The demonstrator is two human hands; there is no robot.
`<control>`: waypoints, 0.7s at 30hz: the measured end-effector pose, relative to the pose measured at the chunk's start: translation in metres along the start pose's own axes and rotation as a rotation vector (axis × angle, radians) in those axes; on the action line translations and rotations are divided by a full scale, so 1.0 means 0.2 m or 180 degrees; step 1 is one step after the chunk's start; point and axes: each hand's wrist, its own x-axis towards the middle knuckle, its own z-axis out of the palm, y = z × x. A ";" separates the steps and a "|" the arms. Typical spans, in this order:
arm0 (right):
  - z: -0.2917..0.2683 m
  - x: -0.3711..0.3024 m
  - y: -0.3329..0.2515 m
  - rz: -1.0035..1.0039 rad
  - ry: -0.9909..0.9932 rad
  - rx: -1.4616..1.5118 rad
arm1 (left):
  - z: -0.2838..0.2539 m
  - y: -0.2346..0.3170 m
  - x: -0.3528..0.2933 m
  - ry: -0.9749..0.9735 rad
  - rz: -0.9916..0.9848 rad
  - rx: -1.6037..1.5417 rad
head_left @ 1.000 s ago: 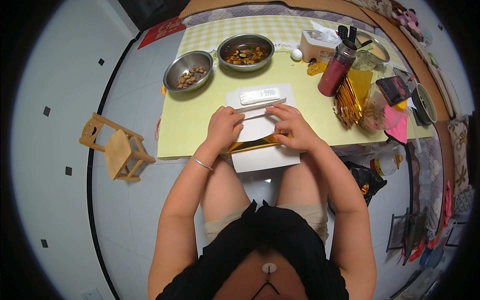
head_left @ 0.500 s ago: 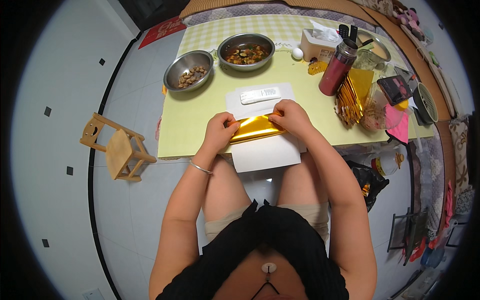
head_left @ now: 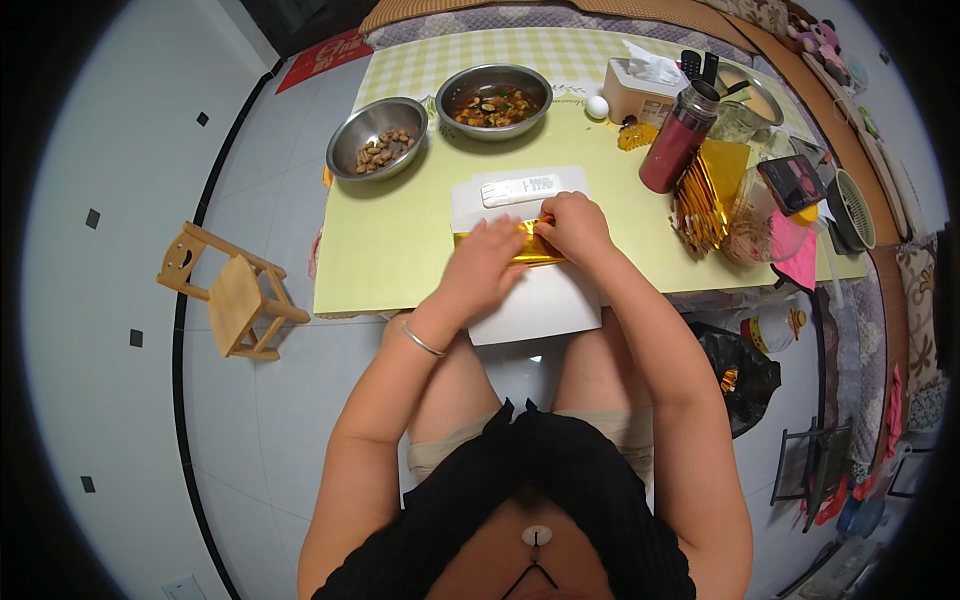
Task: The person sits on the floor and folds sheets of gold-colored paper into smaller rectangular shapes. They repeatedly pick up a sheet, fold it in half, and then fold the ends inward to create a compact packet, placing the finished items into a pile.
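Observation:
A strip of shiny gold foil paper [head_left: 541,250] lies folded across a white sheet [head_left: 535,308] at the table's near edge. My left hand [head_left: 484,265], slightly blurred, rests with its fingers stretched out over the foil's left and middle part. At the foil's right end, my right hand [head_left: 577,229] has its fingers closed on the upper edge, with the fingertips partly hidden. Just beyond both hands, a long white packet [head_left: 519,190] sits on the white sheet's far part.
Metal bowls hold nuts [head_left: 384,151] and food in liquid [head_left: 495,107] at the far left. On the right stand a red thermos [head_left: 678,140], a stack of folded gold paper [head_left: 715,190], a tissue box [head_left: 637,93] and a phone [head_left: 791,184]. A small wooden chair [head_left: 236,297] stands left.
My left hand has moved right from the foil's left end and now lies over its middle. The right hand has shifted slightly away from me, still on the foil. Less of the foil shows.

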 end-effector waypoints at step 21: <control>-0.02 -0.07 0.05 0.0665 0.0294 0.0518 | 0.06 0.11 -0.11 -0.0637 -0.0041 0.0542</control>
